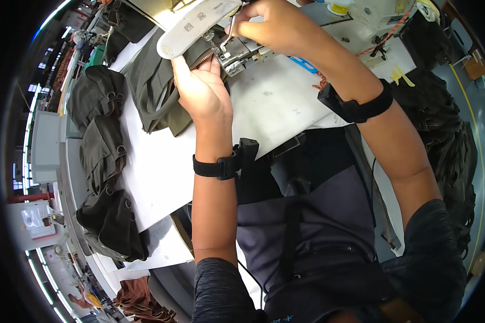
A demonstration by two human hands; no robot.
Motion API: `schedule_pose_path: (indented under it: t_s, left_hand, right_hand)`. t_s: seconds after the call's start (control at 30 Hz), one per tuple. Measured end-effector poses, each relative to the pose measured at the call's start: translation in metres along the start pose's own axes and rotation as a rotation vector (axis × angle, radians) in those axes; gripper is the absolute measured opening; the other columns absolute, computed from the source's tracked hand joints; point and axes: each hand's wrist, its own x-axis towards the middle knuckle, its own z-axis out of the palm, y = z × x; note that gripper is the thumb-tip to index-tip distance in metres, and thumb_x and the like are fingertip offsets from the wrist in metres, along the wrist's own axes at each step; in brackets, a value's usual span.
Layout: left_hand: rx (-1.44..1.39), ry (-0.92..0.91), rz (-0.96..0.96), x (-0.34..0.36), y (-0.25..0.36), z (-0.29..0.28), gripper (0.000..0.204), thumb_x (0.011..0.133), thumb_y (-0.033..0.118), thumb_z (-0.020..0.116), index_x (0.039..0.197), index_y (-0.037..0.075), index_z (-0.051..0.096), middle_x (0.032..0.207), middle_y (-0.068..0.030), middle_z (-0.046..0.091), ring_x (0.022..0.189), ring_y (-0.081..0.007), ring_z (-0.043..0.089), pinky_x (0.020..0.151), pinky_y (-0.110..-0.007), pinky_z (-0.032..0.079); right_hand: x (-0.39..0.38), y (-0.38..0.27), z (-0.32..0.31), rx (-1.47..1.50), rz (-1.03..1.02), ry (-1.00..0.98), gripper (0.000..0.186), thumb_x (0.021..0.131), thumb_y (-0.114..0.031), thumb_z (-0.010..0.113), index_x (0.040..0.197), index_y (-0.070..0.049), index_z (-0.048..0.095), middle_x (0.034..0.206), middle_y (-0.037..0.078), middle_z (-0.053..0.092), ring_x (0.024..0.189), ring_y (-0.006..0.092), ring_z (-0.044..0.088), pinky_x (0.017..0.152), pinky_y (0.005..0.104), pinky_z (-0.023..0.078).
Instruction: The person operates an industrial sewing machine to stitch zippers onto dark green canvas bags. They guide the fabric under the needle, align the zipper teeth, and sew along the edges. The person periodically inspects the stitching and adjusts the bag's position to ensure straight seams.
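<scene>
An olive-green cloth bag piece (151,89) with a metal zipper (203,59) lies beneath the white head of a sewing machine (199,28). My left hand (203,94) is closed on its right edge by the zipper, palm facing up and fingers bent, partly covered by the machine head. On the machine's right side, my right hand (267,24) has its fingers bent together close to a curved metal lever (230,29). Whatever those fingers pinch is hidden. Black straps with small boxes circle both my wrists.
Several dark olive bags (101,153) line the left edge of the white table (269,107). A blue tool (303,64) and a yellow-labelled container (339,7) sit right of the machine. Dark cloth (450,148) is heaped at far right, brown cloth (140,299) at lower left.
</scene>
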Motion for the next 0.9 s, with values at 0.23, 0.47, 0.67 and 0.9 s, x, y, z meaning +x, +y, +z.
schedule_pose_path:
  t_s: [0.23,0.47,0.67,0.9]
  left_hand:
    - [-0.065,0.098,-0.036,-0.005,0.005,0.001,0.06,0.114,0.043,0.045,0.152,-0.003,0.044,0.153,-0.0182,0.053,0.141,-0.0338,0.05,0.125,-0.048,0.035]
    - [-0.071,0.124,-0.018,-0.016,0.001,-0.001,0.056,0.112,0.039,0.048,0.149,-0.003,0.047,0.15,-0.0169,0.054,0.137,-0.0324,0.052,0.123,-0.049,0.036]
    - [-0.104,0.155,-0.043,-0.027,0.003,-0.002,0.053,0.11,0.038,0.052,0.145,-0.002,0.051,0.146,-0.0148,0.056,0.133,-0.0308,0.053,0.121,-0.047,0.035]
    - [-0.104,0.127,-0.015,-0.033,0.002,-0.004,0.053,0.109,0.039,0.055,0.145,0.0,0.052,0.146,-0.0132,0.059,0.133,-0.0282,0.054,0.12,-0.045,0.036]
  right_hand:
    - [0.001,0.0,0.008,-0.005,-0.06,0.014,0.02,0.086,-0.019,0.069,0.093,-0.003,0.08,0.088,0.018,0.078,0.084,0.0334,0.076,0.081,0.0421,0.058]
    - [-0.001,-0.003,0.006,0.039,-0.046,-0.027,0.02,0.083,-0.019,0.07,0.089,-0.003,0.079,0.085,0.019,0.077,0.083,0.0338,0.076,0.079,0.0423,0.058]
    - [0.0,-0.007,-0.007,0.057,-0.077,-0.172,0.019,0.086,-0.019,0.07,0.091,-0.002,0.078,0.09,0.016,0.078,0.084,0.0303,0.075,0.083,0.0392,0.058]
    - [0.002,0.014,0.016,-0.079,-0.083,-0.03,0.03,0.081,-0.033,0.077,0.093,-0.005,0.078,0.089,0.013,0.076,0.081,0.0267,0.073,0.076,0.038,0.055]
